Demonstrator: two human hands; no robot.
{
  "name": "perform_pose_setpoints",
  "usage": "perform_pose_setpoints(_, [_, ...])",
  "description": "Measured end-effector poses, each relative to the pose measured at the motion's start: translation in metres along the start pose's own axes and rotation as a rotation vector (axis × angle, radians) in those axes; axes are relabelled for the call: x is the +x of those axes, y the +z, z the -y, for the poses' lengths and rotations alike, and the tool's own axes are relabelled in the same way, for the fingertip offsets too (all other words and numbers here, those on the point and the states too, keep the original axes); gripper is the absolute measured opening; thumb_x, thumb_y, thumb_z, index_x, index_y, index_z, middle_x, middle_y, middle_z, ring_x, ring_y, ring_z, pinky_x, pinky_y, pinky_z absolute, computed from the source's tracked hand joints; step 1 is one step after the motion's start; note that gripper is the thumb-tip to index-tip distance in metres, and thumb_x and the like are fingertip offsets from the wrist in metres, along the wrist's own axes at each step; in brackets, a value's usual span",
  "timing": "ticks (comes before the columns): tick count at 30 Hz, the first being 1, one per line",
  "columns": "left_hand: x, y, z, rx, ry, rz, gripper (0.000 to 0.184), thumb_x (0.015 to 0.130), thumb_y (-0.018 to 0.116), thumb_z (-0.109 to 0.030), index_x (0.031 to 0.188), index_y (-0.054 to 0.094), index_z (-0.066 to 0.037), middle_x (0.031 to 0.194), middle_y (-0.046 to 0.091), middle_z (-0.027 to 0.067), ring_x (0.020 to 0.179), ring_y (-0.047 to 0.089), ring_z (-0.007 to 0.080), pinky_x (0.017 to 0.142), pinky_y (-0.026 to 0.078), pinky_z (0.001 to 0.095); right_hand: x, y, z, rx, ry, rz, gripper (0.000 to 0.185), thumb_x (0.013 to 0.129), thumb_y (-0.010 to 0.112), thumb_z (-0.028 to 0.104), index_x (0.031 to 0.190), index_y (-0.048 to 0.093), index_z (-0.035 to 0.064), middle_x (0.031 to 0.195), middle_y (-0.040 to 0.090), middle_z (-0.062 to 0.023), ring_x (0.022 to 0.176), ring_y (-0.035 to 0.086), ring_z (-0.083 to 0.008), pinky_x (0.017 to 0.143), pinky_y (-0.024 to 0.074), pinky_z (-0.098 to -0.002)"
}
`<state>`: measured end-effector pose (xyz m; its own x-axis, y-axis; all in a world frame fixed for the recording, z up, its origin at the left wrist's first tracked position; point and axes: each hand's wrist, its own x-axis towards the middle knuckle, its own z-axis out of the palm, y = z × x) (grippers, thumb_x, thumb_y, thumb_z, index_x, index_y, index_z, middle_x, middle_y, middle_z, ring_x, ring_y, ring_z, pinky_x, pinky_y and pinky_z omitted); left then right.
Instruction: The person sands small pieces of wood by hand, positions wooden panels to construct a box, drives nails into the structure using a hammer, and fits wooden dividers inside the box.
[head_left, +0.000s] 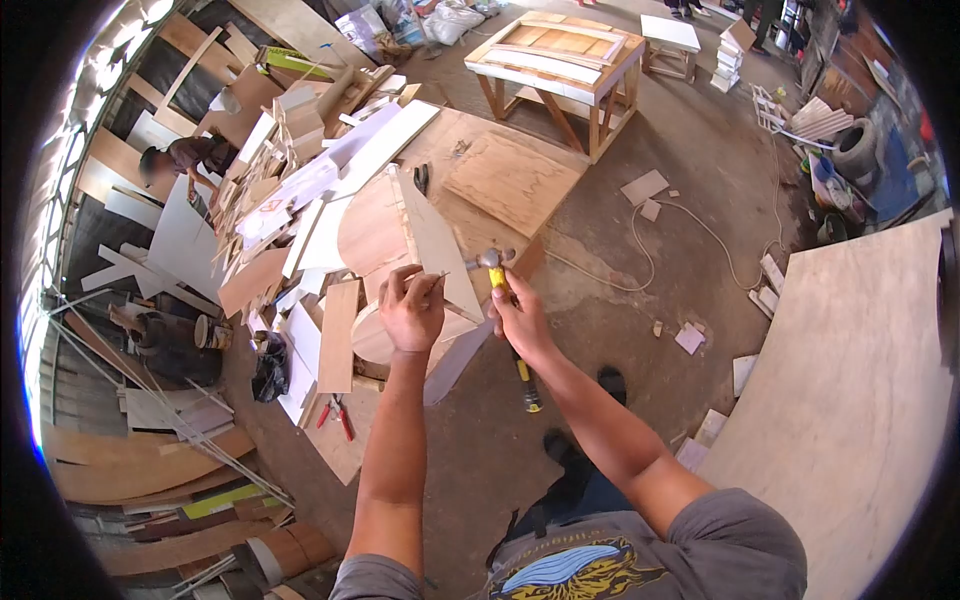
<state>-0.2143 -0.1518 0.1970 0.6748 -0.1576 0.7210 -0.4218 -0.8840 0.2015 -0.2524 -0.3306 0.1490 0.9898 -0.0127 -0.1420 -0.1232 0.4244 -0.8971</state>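
My right hand (522,312) is wrapped around the yellow and black handle of a hammer (497,275), its metal head up and turned toward my left hand. My left hand (410,312) is closed in a pinch above a curved wooden piece (372,232). A tiny thin tip shows at its fingertips, too small to name. Beside the wooden piece, a pale pointed panel (432,240) runs down toward the hammer. Red-handled pliers (337,415) lie at the near end of the worktable, and a dark hand tool (421,180) rests farther back.
Wood offcuts (300,190) are heaped on the left of the worktable (445,135). Another person (200,155) bends at far left. A wooden table frame (555,60) stands behind. A large plywood sheet (840,370) is at right. A cable (650,262) crosses the floor.
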Motion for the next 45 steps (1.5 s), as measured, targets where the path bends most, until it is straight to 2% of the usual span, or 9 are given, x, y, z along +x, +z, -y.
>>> perform_pose_setpoints(7, [0.001, -0.003, -0.004, -0.005, -0.025, 0.027, 0.014, 0.079, 0.086, -0.013, 0.087, 0.076, -0.011, 0.104, 0.070, 0.0082, 0.094, 0.069, 0.0305, 0.081, 0.055, 0.0427, -0.015, -0.011, -0.028, 0.012, 0.039, 0.026, 0.038, 0.105, 0.056, 0.009, 0.143, 0.050, 0.0043, 0.082, 0.060, -0.0017, 0.058, 0.054, -0.0077, 0.049, 0.0452, -0.0251])
perform_pose_setpoints(11, [0.004, -0.004, -0.010, 0.054, -0.127, -0.003, 0.057, 0.076, 0.090, -0.025, 0.126, 0.064, -0.013, 0.109, 0.068, 0.0121, 0.102, 0.066, 0.0317, 0.082, 0.052, 0.0406, -0.027, -0.011, -0.027, 0.054, 0.089, 0.037, 0.038, 0.105, 0.057, 0.010, 0.142, 0.051, 0.0055, 0.082, 0.059, -0.0013, 0.058, 0.055, -0.0078, 0.049, 0.0454, -0.0260])
perform_pose_setpoints(14, [-0.002, -0.005, -0.011, -0.054, -0.303, 0.117, 0.085, 0.073, 0.092, -0.037, 0.141, 0.051, -0.007, 0.112, 0.066, 0.0149, 0.110, 0.062, 0.0332, 0.096, 0.048, 0.0450, -0.030, -0.015, -0.030, 0.065, 0.136, 0.029, 0.039, 0.106, 0.056, 0.010, 0.145, 0.050, 0.0078, 0.082, 0.059, -0.0005, 0.059, 0.055, -0.0073, 0.049, 0.0458, -0.0260])
perform_pose_setpoints(17, [-0.005, -0.001, -0.019, 0.186, -0.335, 0.167, 0.092, 0.072, 0.092, -0.048, 0.140, 0.049, -0.003, 0.109, 0.066, 0.0131, 0.109, 0.059, 0.0324, 0.110, 0.037, 0.0510, -0.031, -0.018, -0.028, 0.100, 0.168, 0.021, 0.041, 0.106, 0.056, 0.011, 0.146, 0.050, 0.0074, 0.082, 0.059, -0.0011, 0.058, 0.055, -0.0074, 0.049, 0.0466, -0.0259])
perform_pose_setpoints(18, [-0.006, 0.004, -0.017, 0.206, -0.244, 0.059, 0.090, 0.072, 0.090, -0.054, 0.137, 0.052, -0.006, 0.102, 0.065, 0.0117, 0.107, 0.056, 0.0326, 0.113, 0.029, 0.0531, -0.031, -0.019, -0.028, 0.110, 0.153, 0.016, 0.041, 0.106, 0.057, 0.010, 0.146, 0.050, 0.0066, 0.081, 0.059, -0.0017, 0.057, 0.054, -0.0075, 0.048, 0.0466, -0.0259])
perform_pose_setpoints(31, [-0.020, 0.047, -0.005, 0.294, -0.229, -0.216, 0.071, 0.061, 0.101, -0.037, 0.111, 0.060, -0.009, 0.096, 0.058, 0.0065, 0.097, 0.051, 0.0265, 0.090, 0.039, 0.0434, -0.003, -0.046, -0.023, -0.009, 0.119, 0.182, 0.020, 0.108, 0.057, 0.015, 0.123, 0.054, 0.0030, 0.089, 0.064, -0.0042, 0.060, 0.056, -0.0058, 0.051, 0.0485, -0.0243])
perform_pose_setpoints(36, [-0.018, 0.052, -0.014, 0.346, -0.322, -0.282, 0.068, 0.060, 0.102, -0.036, 0.105, 0.058, -0.009, 0.096, 0.057, 0.0063, 0.093, 0.052, 0.0262, 0.088, 0.038, 0.0425, 0.014, -0.056, -0.021, -0.057, 0.133, 0.249, 0.025, 0.106, 0.059, 0.011, 0.127, 0.055, -0.0009, 0.087, 0.064, -0.0048, 0.059, 0.057, -0.0073, 0.051, 0.0466, -0.0242])
perform_pose_setpoints(39, [-0.020, 0.054, -0.008, 0.338, -0.333, -0.288, 0.064, 0.062, 0.101, -0.041, 0.099, 0.058, -0.009, 0.088, 0.055, 0.0044, 0.089, 0.051, 0.0244, 0.090, 0.037, 0.0424, 0.024, -0.063, -0.023, -0.090, 0.126, 0.303, 0.026, 0.105, 0.060, 0.010, 0.129, 0.055, -0.0005, 0.087, 0.064, -0.0040, 0.060, 0.057, -0.0071, 0.051, 0.0466, -0.0238])
perform_pose_setpoints(45, [-0.022, 0.055, -0.007, 0.297, -0.375, -0.329, 0.051, 0.071, 0.096, -0.027, 0.093, 0.053, -0.011, 0.091, 0.055, 0.0068, 0.091, 0.053, 0.0270, 0.086, 0.039, 0.0423, 0.032, -0.067, -0.016, -0.163, 0.138, 0.389, 0.026, 0.106, 0.060, 0.011, 0.129, 0.055, 0.0023, 0.087, 0.063, -0.0027, 0.060, 0.056, -0.0056, 0.052, 0.0473, -0.0224])
